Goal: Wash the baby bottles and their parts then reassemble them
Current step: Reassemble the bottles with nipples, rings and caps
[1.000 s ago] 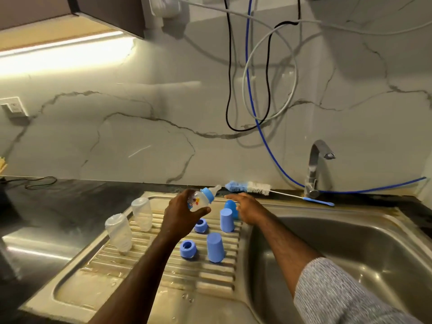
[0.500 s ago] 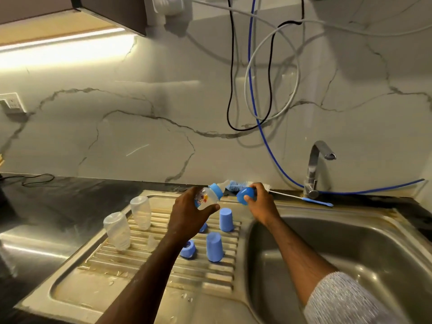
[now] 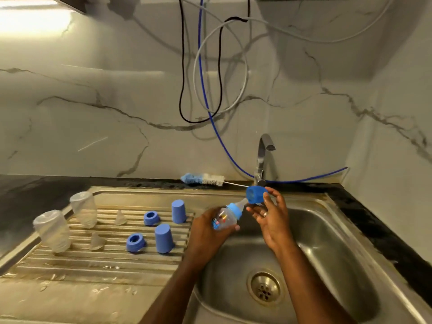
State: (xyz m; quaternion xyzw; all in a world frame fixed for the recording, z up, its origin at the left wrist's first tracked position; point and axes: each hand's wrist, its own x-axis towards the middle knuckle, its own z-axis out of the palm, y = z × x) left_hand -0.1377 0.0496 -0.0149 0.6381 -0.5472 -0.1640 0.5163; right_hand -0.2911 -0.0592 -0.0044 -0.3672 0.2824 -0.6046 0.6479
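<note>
My left hand (image 3: pixel 205 232) grips a small clear baby bottle (image 3: pixel 225 219) with a blue collar and teat, tilted toward the upper right over the sink's left edge. My right hand (image 3: pixel 271 213) pinches a blue cap (image 3: pixel 255 194) just beyond the teat tip, its opening facing the teat. On the ribbed drainboard (image 3: pixel 98 260) stand two upturned clear bottles (image 3: pixel 52 231) (image 3: pixel 84 209), two clear teats (image 3: pixel 97 241) (image 3: pixel 120 218), two blue collars (image 3: pixel 135 242) (image 3: pixel 151 218) and two blue caps (image 3: pixel 164 238) (image 3: pixel 178 211).
The steel sink basin (image 3: pixel 327 265) with its drain (image 3: pixel 265 287) lies below my hands. A tap (image 3: pixel 263 160) stands behind it. A bottle brush (image 3: pixel 203 179) lies on the back ledge. Cables and a blue hose (image 3: pixel 205 90) hang on the marble wall.
My right hand picked a blue cap off the drainboard and carried it right. Both hands moved with the bottle and cap from above the drainboard to over the sink.
</note>
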